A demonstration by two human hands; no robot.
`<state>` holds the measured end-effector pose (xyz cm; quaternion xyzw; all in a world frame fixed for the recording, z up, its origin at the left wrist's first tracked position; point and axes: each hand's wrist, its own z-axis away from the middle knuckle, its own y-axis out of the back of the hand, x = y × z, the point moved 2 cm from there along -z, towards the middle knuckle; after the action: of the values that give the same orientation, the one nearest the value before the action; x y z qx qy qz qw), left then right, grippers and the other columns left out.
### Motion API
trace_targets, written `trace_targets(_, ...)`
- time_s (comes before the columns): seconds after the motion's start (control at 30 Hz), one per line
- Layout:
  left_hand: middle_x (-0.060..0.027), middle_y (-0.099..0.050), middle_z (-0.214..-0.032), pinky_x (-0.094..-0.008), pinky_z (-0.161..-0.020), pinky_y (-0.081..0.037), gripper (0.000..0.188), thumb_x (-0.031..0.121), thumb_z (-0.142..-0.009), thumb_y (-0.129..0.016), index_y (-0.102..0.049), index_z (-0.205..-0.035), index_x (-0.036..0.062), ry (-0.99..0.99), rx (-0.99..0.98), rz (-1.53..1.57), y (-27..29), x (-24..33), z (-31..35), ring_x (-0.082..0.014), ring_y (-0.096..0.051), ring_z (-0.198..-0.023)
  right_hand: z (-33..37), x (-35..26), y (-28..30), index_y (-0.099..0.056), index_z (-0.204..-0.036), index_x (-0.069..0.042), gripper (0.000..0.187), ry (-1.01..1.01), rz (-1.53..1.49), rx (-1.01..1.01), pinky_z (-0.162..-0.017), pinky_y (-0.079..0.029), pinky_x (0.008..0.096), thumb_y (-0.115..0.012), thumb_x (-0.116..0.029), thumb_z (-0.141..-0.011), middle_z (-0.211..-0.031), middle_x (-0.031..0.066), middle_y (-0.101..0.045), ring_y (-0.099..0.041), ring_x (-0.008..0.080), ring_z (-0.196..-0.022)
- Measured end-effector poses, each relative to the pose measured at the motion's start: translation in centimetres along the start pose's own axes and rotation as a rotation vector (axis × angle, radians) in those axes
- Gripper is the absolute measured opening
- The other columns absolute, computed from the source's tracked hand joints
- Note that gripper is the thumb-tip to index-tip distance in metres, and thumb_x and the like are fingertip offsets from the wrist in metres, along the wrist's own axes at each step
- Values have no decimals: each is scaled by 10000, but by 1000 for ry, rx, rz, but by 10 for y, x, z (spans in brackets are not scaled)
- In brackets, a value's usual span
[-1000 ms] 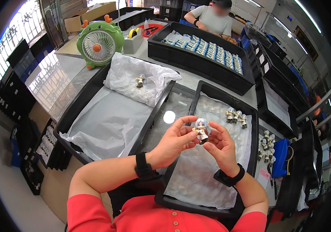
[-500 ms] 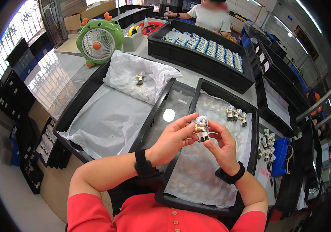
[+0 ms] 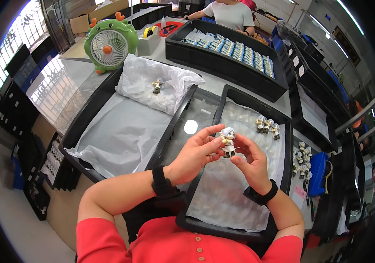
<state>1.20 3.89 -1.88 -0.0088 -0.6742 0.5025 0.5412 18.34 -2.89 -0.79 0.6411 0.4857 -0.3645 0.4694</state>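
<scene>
Here, the left hand (image 3: 191,154) pinches a small pale-haired figurine (image 3: 228,143) upright, while the right hand (image 3: 256,164) curls close at its other side; whether it grips too, I cannot tell. Beneath lies a black tray (image 3: 288,153) lined with white paper (image 3: 235,199), three similar figurines (image 3: 267,126) toward its far right corner.

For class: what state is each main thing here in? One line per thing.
Left hand: holding the figurine
Right hand: curved beside it
Figurine: upright
Three more figurines: grouped together
Left tray: open, paper-lined
Right tray: open, paper-lined
Back tray: open, well filled
Fan: upright; whether running, unclear
</scene>
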Motion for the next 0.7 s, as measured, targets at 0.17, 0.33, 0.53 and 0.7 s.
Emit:
trace_targets(0.17,4,-562,-1053,-273,-854,-448,452,162,-933,-575,-424,-1355,106,2,19,-51,-3,1,2,-81,-540,-961,1,-2,1,-496,-1291,-30,573,15,14,4,-891,-458,297,-749,-156,-792,-1179,81,-574,-557,168,-1055)
trace_targets(0.33,5,-563,-1046,-278,-872,-450,493,151,-909,-611,-422,-1363,118,-43,-24,-126,-3,0,1,-91,-550,-982,3,-8,1,-509,-1270,-42,615,82,123,45,-858,-476,298,-788,-105,-726,-1164,86,-570,-566,177,-1038)
trace_targets(0.53,-10,-576,-1060,-295,-863,-472,489,125,-895,-629,-431,-1342,105,19,-32,-96,-5,-6,1,-109,-574,-971,4,-19,-2,-528,-1240,-54,634,240,304,-10,-802,-500,292,-794,-26,-664,-1168,96,-546,-574,185,-1014)
trace_targets(0.7,-15,-589,-1056,-274,-828,-478,441,122,-898,-627,-443,-1297,87,-88,-53,-64,-26,23,11,-111,-585,-949,8,-22,1,-482,-1271,-33,623,181,132,12,-846,-470,306,-760,-37,-713,-1186,92,-531,-571,185,-1018)
